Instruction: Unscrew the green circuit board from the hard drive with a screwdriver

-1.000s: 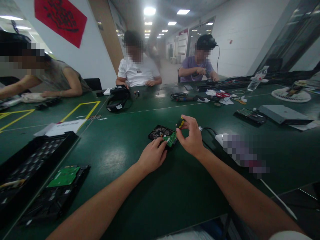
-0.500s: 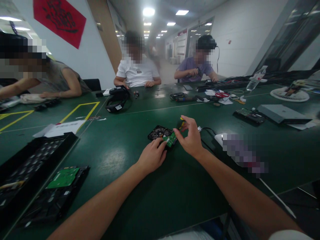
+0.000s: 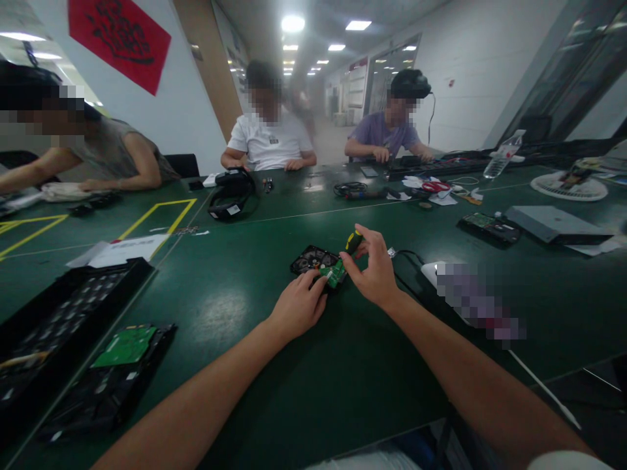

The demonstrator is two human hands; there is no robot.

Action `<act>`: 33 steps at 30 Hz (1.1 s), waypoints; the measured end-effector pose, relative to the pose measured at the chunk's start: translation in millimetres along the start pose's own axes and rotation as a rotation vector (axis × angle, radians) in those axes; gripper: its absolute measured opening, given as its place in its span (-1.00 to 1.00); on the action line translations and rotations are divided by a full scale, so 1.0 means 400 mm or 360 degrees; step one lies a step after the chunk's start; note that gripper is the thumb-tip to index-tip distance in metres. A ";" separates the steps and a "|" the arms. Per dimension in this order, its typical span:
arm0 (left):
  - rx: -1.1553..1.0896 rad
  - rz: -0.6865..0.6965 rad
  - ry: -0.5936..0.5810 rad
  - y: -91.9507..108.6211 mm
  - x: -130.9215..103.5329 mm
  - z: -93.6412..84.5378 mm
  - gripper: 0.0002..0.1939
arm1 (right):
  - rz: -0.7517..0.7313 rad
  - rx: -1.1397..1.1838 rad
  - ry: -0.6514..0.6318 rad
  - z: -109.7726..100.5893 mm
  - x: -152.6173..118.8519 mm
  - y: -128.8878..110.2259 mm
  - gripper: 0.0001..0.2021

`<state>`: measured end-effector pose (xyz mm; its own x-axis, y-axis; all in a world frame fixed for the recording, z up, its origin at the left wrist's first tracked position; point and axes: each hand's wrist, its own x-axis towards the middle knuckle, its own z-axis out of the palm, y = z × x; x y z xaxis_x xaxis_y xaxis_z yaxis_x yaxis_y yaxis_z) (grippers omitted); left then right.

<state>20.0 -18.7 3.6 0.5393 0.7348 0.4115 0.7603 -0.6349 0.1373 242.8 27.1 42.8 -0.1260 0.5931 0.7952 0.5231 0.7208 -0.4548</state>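
A black hard drive [image 3: 309, 258] with a green circuit board [image 3: 335, 272] lies on the green table. My left hand [image 3: 300, 305] rests on the near edge of the drive, its fingertips pressed on the board. To the right, my right hand [image 3: 371, 266] is closed around a black and yellow screwdriver [image 3: 353, 242], thumb and forefinger at its handle. The handle tilts up, and its lower end by the board is mostly hidden by the fingers.
At the left are a long black tray [image 3: 73, 320] and a second drive with a green board [image 3: 125, 346]. To the right lie a power bank-like white object [image 3: 431, 274] with cables, a metal box [image 3: 556, 224] and another drive [image 3: 488, 228]. Three people sit around the table.
The screwdriver handle has turned in my right hand and shows more of its side. My left hand has stayed in place. The person in purple has lowered a hand to the table.
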 end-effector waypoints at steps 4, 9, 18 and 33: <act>-0.0001 0.0001 0.0001 0.003 0.001 -0.003 -0.60 | -0.0007 0.0004 -0.0033 0.001 0.000 0.001 -0.35; -0.0008 -0.0009 0.0007 0.002 0.000 -0.001 -0.60 | 0.0021 -0.0020 0.0052 0.004 0.001 0.001 -0.36; -0.0020 -0.0007 0.0004 0.002 0.000 -0.002 -0.59 | -0.0004 0.0032 0.0022 0.005 0.001 -0.006 -0.37; -0.0006 -0.0005 0.0010 -0.001 0.000 0.003 -0.59 | -0.0023 -0.0002 0.0054 -0.001 0.004 -0.003 -0.41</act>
<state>20.0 -18.1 2.6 0.5343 0.7354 0.4168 0.7608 -0.6333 0.1420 242.3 27.0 44.8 -0.1048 0.5699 0.8150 0.5225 0.7289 -0.4424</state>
